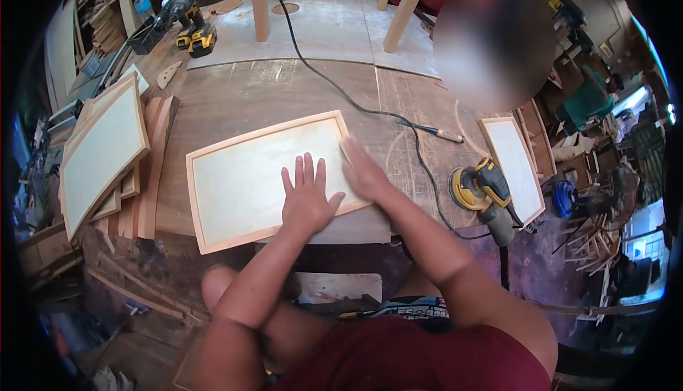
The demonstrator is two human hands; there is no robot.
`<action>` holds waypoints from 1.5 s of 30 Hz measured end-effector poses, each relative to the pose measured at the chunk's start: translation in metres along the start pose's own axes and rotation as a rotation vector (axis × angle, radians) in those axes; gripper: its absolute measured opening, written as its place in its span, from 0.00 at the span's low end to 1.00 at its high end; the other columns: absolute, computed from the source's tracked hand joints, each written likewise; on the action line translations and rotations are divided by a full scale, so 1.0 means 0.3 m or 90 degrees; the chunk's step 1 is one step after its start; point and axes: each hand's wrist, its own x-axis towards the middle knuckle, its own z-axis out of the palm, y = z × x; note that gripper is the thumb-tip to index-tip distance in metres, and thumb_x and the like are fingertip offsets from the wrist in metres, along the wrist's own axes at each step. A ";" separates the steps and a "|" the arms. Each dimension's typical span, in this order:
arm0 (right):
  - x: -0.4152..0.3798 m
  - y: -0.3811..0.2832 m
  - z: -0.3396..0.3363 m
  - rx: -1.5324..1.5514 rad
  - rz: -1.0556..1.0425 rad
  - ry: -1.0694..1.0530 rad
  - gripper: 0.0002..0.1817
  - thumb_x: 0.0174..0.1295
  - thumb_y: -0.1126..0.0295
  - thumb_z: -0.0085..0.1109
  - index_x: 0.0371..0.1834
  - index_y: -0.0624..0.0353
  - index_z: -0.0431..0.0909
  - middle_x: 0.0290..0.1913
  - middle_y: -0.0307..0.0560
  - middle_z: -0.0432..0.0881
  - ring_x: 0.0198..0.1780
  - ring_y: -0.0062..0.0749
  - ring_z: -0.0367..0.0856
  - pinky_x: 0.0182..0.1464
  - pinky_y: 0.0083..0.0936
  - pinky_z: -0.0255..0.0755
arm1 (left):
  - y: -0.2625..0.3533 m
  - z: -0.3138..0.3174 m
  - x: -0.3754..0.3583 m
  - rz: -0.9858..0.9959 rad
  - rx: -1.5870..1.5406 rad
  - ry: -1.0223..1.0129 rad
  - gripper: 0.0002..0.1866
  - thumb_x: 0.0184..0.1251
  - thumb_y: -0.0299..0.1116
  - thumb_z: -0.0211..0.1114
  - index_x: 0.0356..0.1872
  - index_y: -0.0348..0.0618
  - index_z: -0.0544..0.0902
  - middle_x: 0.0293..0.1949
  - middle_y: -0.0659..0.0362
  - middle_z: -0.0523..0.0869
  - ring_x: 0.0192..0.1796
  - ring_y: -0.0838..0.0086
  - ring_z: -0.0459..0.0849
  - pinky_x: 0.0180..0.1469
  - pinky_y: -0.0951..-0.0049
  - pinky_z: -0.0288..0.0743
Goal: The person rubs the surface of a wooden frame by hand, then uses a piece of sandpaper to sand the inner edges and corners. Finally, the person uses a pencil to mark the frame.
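A shallow wooden frame with a pale flat panel inside (242, 185) lies at a slant on the workbench. My left hand (306, 199) rests flat on the panel, its fingers spread. Along the frame's right-hand side lies my right hand (364, 172), fingers stretched out and slightly blurred; it holds nothing that I can see. To the right of it sits a yellow and black sander (478, 186). Beyond the frame, a chisel-like tool with a wooden handle (437, 133) lies by a black cord (334, 92).
More framed panels (107, 152) are piled at the left, with another (514, 170) behind the sander. Yellow cordless drills (196, 32) stand at the back left. Upright wooden legs (259, 7) rise at the far side, where another person in red is present.
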 end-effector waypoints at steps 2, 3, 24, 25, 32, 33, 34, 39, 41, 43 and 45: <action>-0.128 -0.036 -0.020 0.020 0.004 -0.007 0.33 0.74 0.61 0.47 0.77 0.67 0.54 0.79 0.69 0.53 0.81 0.57 0.51 0.80 0.48 0.47 | 0.003 0.009 0.006 -0.001 0.008 -0.001 0.45 0.73 0.60 0.52 0.80 0.38 0.53 0.81 0.39 0.48 0.83 0.49 0.40 0.79 0.40 0.30; -0.151 -0.038 -0.027 0.037 0.002 -0.013 0.33 0.74 0.61 0.48 0.77 0.67 0.54 0.79 0.69 0.53 0.81 0.57 0.51 0.80 0.48 0.47 | 0.005 0.008 0.016 0.004 0.010 -0.003 0.45 0.73 0.60 0.52 0.80 0.38 0.53 0.81 0.39 0.48 0.83 0.49 0.40 0.79 0.40 0.30; -0.051 0.007 0.053 0.105 -0.027 0.093 0.33 0.70 0.60 0.52 0.72 0.71 0.63 0.73 0.72 0.63 0.78 0.61 0.57 0.78 0.45 0.52 | -0.009 0.064 0.020 -0.002 0.073 0.002 0.43 0.72 0.52 0.58 0.80 0.40 0.54 0.81 0.40 0.49 0.84 0.51 0.42 0.80 0.41 0.32; 0.050 0.031 0.062 0.130 -0.021 0.095 0.35 0.69 0.59 0.53 0.74 0.71 0.61 0.75 0.71 0.61 0.78 0.59 0.56 0.79 0.44 0.51 | 0.008 0.054 0.021 -0.007 0.079 -0.005 0.43 0.72 0.52 0.57 0.80 0.41 0.53 0.81 0.41 0.48 0.84 0.52 0.42 0.80 0.42 0.32; 0.157 -0.041 -0.021 0.108 0.090 0.019 0.36 0.72 0.58 0.49 0.77 0.69 0.53 0.81 0.67 0.49 0.81 0.58 0.48 0.81 0.46 0.43 | 0.043 0.019 0.011 -0.042 0.106 -0.031 0.42 0.74 0.51 0.56 0.81 0.44 0.51 0.82 0.46 0.47 0.84 0.54 0.42 0.80 0.44 0.34; 0.114 -0.054 -0.026 0.114 0.087 0.013 0.36 0.72 0.59 0.50 0.77 0.69 0.53 0.80 0.68 0.49 0.81 0.59 0.48 0.81 0.48 0.44 | 0.043 0.016 0.011 -0.040 0.104 -0.029 0.42 0.74 0.51 0.56 0.81 0.44 0.51 0.82 0.46 0.47 0.84 0.54 0.42 0.80 0.44 0.34; 0.050 -0.070 -0.040 0.101 0.074 -0.010 0.36 0.72 0.60 0.50 0.77 0.70 0.53 0.80 0.68 0.48 0.82 0.58 0.47 0.81 0.48 0.43 | 0.043 0.014 0.011 -0.042 0.105 -0.034 0.42 0.74 0.52 0.56 0.81 0.45 0.51 0.82 0.46 0.47 0.84 0.54 0.42 0.80 0.44 0.34; -0.276 -0.120 -0.052 0.096 0.082 -0.043 0.37 0.73 0.59 0.49 0.78 0.69 0.49 0.81 0.69 0.46 0.83 0.55 0.43 0.81 0.48 0.42 | 0.044 0.025 0.013 -0.040 0.109 -0.033 0.42 0.74 0.52 0.56 0.81 0.46 0.51 0.82 0.46 0.47 0.84 0.54 0.43 0.80 0.43 0.34; -0.302 -0.109 -0.023 0.076 0.062 -0.028 0.38 0.73 0.59 0.48 0.78 0.70 0.48 0.80 0.69 0.46 0.82 0.56 0.45 0.81 0.49 0.43 | 0.033 0.038 0.014 -0.032 0.120 -0.016 0.41 0.75 0.53 0.55 0.81 0.46 0.51 0.82 0.46 0.47 0.84 0.53 0.43 0.80 0.42 0.35; -0.248 -0.120 -0.050 0.084 0.072 -0.040 0.38 0.73 0.59 0.49 0.78 0.70 0.48 0.80 0.70 0.47 0.82 0.57 0.47 0.81 0.49 0.44 | 0.025 0.047 0.020 -0.028 0.129 -0.014 0.41 0.75 0.53 0.54 0.81 0.46 0.51 0.82 0.46 0.47 0.84 0.53 0.43 0.80 0.41 0.35; -0.162 -0.109 -0.066 0.085 0.077 -0.036 0.38 0.72 0.58 0.49 0.78 0.69 0.49 0.80 0.69 0.48 0.81 0.58 0.50 0.81 0.48 0.44 | 0.009 0.070 0.024 -0.018 0.136 0.004 0.41 0.75 0.53 0.54 0.81 0.46 0.51 0.82 0.45 0.47 0.84 0.52 0.43 0.79 0.40 0.36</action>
